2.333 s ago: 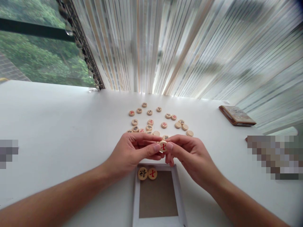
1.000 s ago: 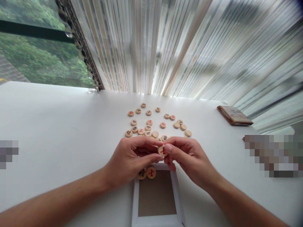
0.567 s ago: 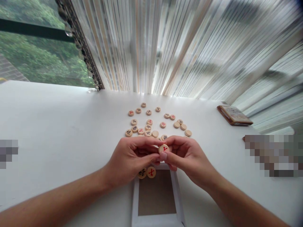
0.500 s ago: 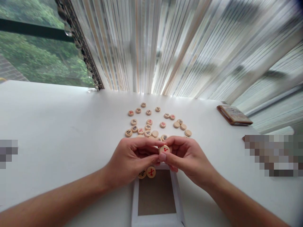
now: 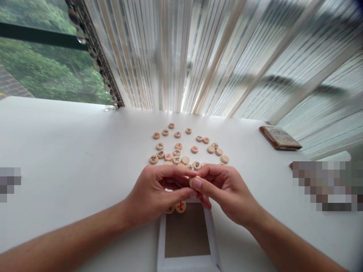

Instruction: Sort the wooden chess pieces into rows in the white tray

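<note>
A round wooden Chinese chess piece (image 5: 191,183) is pinched between the fingertips of both hands, mostly covered by my right thumb. My right hand (image 5: 227,190) closes on it from the right. From the other side, my left hand (image 5: 154,190) reaches it with curled fingers and thumb. Below the hands lies an open white box (image 5: 185,262) with a brown bottom. At its far left corner sit a red-marked piece (image 5: 180,206) and a black-marked piece (image 5: 169,208), the latter partly hidden by my left hand.
Several loose pieces, some lettered like this red one (image 5: 194,149) and some blank side up like this one (image 5: 225,159), lie beyond my hands on the white table (image 5: 70,151). A flat brown-edged box (image 5: 280,138) lies at the right. Striped curtains (image 5: 176,56) hang behind.
The held piece has turned in my fingers; its red mark no longer shows. My right thumb has slid up over it, and my left thumb has shifted slightly right.
</note>
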Available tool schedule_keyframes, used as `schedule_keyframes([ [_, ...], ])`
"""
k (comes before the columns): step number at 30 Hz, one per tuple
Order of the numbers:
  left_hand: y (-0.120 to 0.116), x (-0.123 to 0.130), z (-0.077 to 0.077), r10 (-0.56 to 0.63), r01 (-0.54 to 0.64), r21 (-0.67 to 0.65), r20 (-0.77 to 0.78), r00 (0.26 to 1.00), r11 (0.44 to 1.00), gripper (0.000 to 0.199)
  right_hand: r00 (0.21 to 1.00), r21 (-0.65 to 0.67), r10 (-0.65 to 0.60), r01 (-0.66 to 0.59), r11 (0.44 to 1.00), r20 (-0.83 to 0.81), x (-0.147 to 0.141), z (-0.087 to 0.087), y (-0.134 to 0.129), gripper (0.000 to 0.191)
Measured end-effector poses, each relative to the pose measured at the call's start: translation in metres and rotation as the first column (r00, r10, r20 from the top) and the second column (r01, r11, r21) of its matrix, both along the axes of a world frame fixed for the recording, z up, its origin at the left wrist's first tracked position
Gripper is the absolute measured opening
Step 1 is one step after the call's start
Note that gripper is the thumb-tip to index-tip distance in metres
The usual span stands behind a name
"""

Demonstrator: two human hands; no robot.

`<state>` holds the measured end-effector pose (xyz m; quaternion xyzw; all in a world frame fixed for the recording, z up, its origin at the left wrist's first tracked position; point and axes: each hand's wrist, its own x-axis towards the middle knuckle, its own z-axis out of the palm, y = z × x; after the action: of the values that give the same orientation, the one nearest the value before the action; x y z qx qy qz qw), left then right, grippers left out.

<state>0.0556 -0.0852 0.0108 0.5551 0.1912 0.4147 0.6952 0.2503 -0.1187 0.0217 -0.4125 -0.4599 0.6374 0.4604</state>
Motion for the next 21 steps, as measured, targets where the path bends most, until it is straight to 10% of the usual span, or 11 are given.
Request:
schedule_keyframes([
  [21, -0.0018, 0.0008, -0.0032, 0.012, -0.011, -0.081, 0.009, 1.0, 0.997, 0.028, 1.0, -0.042, -0.016, 0.016, 0.999, -0.004, 0.0, -0.0012, 0.0022, 0.035],
])
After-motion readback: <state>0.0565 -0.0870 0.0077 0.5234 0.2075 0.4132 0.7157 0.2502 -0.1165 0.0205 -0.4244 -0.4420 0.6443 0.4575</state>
